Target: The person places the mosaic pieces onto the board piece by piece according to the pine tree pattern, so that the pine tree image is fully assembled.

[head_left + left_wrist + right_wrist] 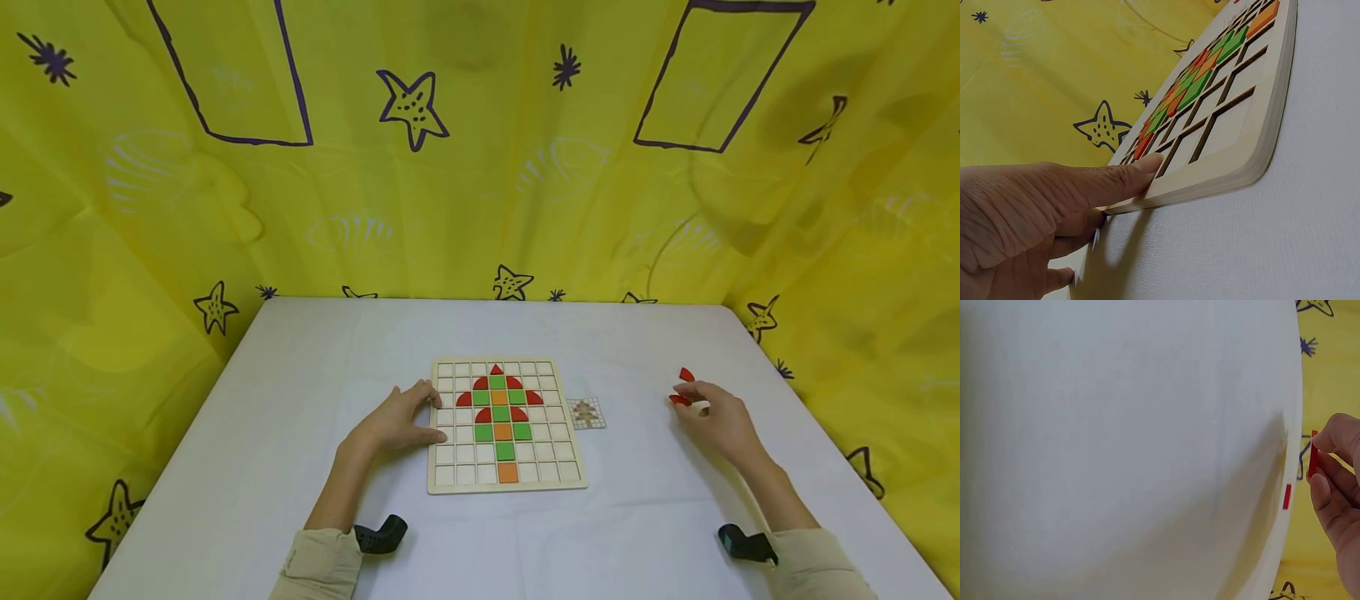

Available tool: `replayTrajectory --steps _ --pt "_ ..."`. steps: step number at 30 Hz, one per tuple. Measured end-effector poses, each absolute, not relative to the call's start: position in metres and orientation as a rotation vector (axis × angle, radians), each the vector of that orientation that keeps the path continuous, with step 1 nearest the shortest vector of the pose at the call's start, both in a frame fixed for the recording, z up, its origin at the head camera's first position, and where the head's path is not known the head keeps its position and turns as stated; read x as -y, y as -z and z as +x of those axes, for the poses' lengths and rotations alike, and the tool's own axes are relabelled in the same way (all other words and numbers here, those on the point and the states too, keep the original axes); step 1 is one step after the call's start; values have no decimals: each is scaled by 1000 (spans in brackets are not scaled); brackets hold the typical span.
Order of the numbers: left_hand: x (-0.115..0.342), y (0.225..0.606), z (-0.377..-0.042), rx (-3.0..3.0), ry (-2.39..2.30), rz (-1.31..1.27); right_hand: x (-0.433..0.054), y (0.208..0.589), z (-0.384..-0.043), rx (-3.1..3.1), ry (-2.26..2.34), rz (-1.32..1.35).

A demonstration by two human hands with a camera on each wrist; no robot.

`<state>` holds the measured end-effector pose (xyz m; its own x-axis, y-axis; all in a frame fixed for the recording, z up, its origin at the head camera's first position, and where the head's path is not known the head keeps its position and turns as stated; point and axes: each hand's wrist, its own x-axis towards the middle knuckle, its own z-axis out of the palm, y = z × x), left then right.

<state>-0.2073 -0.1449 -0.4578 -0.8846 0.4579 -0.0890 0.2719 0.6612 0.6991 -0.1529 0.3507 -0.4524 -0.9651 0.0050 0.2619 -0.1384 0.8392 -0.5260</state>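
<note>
A wooden grid board lies flat on the table, with green and orange squares and red rounded pieces set in a tree-like figure topped by a red triangle. My left hand rests at its left side, thumb extended over the border and the other fingers along the edge. To the right, my right hand pinches a small red piece between thumb and fingertips. A pale bit also shows at those fingers. Another red piece lies on the table just beyond them.
A small card printed with a gridded tree picture lies against the board's right edge. White cloth covers the table. Yellow patterned curtains hang behind it and along both sides.
</note>
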Motion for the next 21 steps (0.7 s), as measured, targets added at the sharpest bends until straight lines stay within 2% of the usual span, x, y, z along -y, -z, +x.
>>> replayTrajectory --steps 21 --pt "145 458 -207 -2631 -1052 623 -280 450 -164 2724 -894 300"
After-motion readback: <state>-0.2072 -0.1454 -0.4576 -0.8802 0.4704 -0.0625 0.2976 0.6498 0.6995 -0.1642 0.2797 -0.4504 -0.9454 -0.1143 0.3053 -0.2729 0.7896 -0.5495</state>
